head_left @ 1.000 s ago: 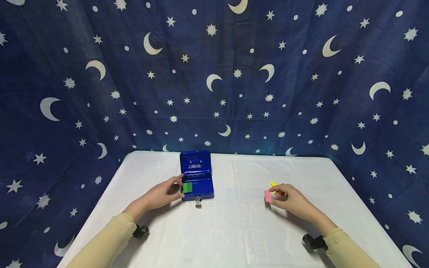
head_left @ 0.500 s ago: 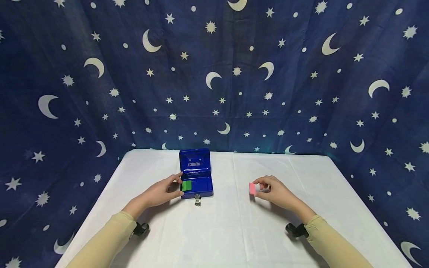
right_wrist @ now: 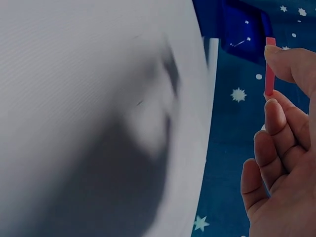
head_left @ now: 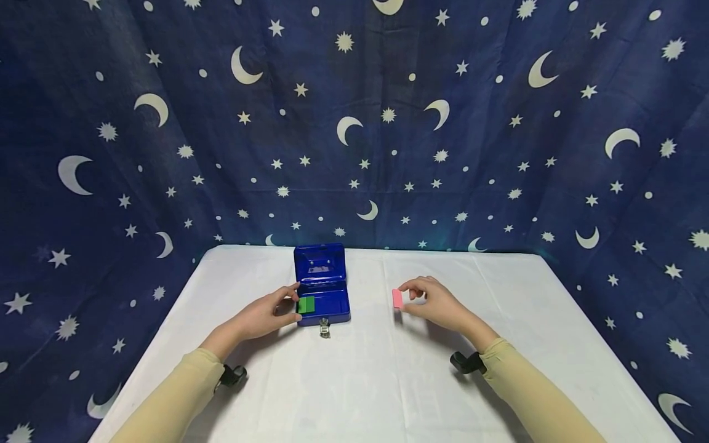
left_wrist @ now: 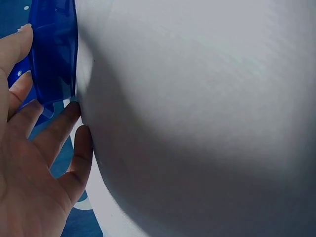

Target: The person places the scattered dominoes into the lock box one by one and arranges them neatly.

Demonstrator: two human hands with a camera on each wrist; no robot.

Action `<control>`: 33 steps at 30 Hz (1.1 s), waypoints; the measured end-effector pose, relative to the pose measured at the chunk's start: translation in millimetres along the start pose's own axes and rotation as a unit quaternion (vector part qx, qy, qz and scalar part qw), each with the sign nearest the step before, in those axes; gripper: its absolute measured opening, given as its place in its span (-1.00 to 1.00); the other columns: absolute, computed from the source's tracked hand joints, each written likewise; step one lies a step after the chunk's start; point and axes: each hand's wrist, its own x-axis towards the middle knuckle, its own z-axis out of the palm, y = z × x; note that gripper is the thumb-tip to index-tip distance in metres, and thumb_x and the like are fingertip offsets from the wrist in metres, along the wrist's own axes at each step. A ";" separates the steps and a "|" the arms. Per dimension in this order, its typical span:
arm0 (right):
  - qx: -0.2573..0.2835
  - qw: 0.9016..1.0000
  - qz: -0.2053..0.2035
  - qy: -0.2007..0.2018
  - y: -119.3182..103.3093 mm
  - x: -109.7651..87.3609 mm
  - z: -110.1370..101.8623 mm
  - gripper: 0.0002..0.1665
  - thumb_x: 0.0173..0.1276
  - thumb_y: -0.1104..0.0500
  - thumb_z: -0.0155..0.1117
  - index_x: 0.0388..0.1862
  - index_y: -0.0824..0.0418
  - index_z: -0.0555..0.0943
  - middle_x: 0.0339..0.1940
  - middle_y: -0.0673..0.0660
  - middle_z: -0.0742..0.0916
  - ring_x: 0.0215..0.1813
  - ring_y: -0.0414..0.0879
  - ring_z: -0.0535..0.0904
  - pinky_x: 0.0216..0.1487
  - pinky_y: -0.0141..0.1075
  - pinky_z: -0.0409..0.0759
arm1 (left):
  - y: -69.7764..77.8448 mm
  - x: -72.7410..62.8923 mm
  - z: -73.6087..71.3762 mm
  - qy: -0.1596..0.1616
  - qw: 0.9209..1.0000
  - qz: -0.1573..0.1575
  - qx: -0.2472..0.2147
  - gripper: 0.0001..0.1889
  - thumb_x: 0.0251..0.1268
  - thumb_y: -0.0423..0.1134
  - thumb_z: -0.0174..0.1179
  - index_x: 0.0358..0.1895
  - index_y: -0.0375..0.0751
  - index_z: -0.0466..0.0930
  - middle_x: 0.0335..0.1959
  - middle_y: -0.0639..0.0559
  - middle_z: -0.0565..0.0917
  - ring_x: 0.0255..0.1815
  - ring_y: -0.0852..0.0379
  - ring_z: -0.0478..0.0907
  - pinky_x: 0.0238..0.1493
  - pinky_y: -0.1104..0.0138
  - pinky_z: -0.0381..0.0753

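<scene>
An open blue metal cash box (head_left: 335,303) stands on the white table, lid raised at the back. Green rectangular blocks (head_left: 310,304) lie inside at its left end. My left hand (head_left: 267,315) holds that end, index finger by the back corner and thumb by the front one. In the left wrist view the fingers of my left hand (left_wrist: 34,163) reach the box's blue side (left_wrist: 54,59). Right of the box, over the table, my right hand (head_left: 437,303) pinches a pink flat block (head_left: 397,299) between thumb and index finger. The right wrist view shows the pink block (right_wrist: 269,69) edge-on.
A metal latch (head_left: 324,329) hangs at the front of the box. White cloth covers the table (head_left: 354,381). Behind and around it hangs a dark blue curtain (head_left: 354,154) with moons and stars. A black camera mount sits on each wrist.
My right hand has carried the pink block left and a little away from me, nearer the box. A yellow piece seen beside it a second ago no longer shows. My left hand stays at the box.
</scene>
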 end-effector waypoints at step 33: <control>-0.098 0.992 -0.072 -0.042 -65.9 71.0 56.8 -0.56 0.22 -0.08 0.49 0.05 0.00 0.70 -0.33 -0.07 0.62 -0.16 -0.16 0.40 -0.08 -0.23 0.42 | 4.7 0.5 -4.7 -0.002 1.000 0.010 0.001 -0.56 0.33 0.16 0.32 0.07 0.00 0.46 0.58 0.06 0.25 0.44 -0.07 0.40 0.35 -0.07 0.39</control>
